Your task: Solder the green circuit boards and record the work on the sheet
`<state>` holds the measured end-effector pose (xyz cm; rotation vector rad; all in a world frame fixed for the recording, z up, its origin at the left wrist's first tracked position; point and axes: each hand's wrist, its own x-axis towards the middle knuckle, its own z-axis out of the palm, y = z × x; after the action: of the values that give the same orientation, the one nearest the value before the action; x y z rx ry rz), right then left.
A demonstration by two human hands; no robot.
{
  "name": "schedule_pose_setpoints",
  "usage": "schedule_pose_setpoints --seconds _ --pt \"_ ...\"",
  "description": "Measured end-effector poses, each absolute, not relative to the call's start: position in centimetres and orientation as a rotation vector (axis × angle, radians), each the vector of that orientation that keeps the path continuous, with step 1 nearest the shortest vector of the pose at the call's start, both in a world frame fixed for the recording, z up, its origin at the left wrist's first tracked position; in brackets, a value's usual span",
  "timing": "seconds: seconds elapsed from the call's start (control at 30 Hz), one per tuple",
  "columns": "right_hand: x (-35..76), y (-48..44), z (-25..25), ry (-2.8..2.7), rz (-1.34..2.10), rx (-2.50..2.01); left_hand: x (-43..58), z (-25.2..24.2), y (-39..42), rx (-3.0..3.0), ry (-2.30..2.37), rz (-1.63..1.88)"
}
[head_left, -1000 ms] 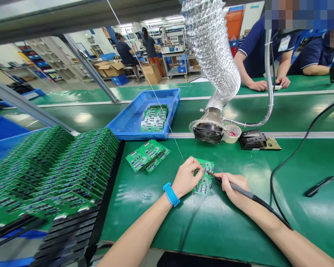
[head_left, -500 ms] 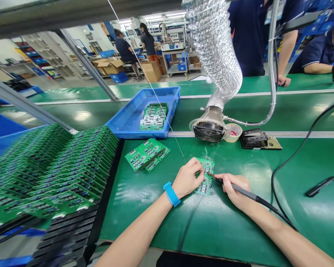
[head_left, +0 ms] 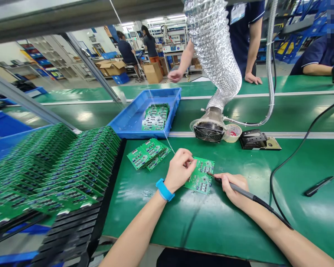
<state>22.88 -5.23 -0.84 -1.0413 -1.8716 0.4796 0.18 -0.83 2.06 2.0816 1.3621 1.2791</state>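
Observation:
A green circuit board [head_left: 202,180] lies flat on the green bench between my hands. My right hand [head_left: 235,187] grips a soldering iron [head_left: 245,191], its tip on or just over the board's right half. My left hand [head_left: 179,168], with a blue wristband, is closed in a pinch on a thin solder wire [head_left: 169,143] that runs down from above. It is over the board's upper left edge and hides that corner. Left of my hands rests a small stack of boards [head_left: 146,152].
A blue tray [head_left: 122,130] holding boards stands behind the stack. Rows of upright boards [head_left: 80,163] fill a black rack at left. A fan-ended exhaust duct [head_left: 208,131] hangs beyond my hands, near a tape roll [head_left: 233,133], an iron stand [head_left: 256,139], and a black pen [head_left: 318,186]. Co-workers are opposite.
My left hand has drawn back up and left from the iron's tip with the solder wire, baring more of the board. My right hand stays nearly still. A co-worker opposite has shifted left, one arm extended.

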Motion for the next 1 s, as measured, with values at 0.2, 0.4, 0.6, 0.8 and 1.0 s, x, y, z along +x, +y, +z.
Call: schedule_pose_setpoints --seconds 0.2,0.4,0.6,0.8,1.0 --pt "22.9 -5.2 -1.3 -1.845 0.515 -1.048 -2.2 2.8 -1.4 2.093 1.574 1.518" --pt "23.1 -5.4 -0.7 -1.785 0.508 -1.094 -1.1 1.1 -3.4 1.909 1.372 1.106" --pt "23.8 -5.3 -0.5 -1.689 0.493 -1.126 0.4 0.4 -4.6 1.989 1.227 0.751" --pt "24.6 -4.8 -0.6 -1.457 0.674 -1.215 0.4 0.0 -3.9 2.339 1.090 0.569" --pt "25.3 -3.1 -1.2 -1.216 0.828 -1.211 0.9 -0.1 -0.3 2.304 1.090 0.621"
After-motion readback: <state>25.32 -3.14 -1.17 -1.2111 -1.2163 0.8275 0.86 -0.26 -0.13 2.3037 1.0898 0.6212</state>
